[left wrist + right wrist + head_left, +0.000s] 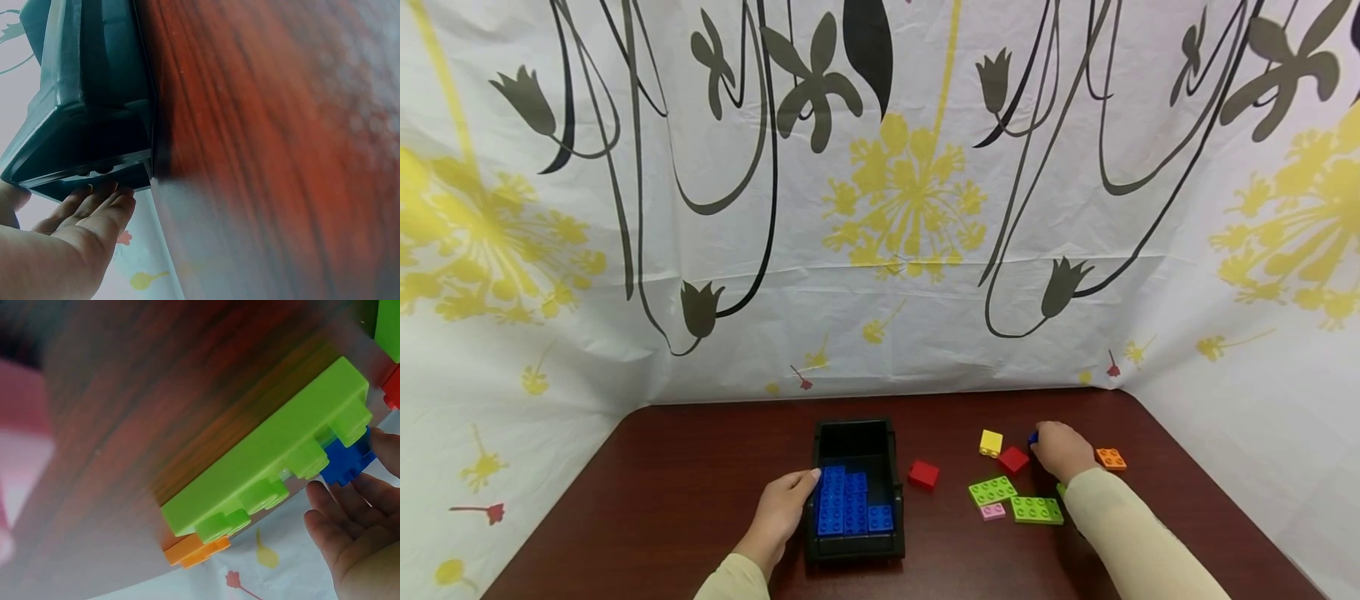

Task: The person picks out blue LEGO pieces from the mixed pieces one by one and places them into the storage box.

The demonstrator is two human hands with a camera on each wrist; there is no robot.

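A dark reddish wooden table (685,483) stands against a white floral-printed cloth backdrop (880,208).

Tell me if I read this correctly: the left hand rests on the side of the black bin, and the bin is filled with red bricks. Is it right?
Not quite. The left hand does rest against the side of the black bin, but the bricks inside it are blue, not red. The head view shows this. The only red bricks lie outside on the table.
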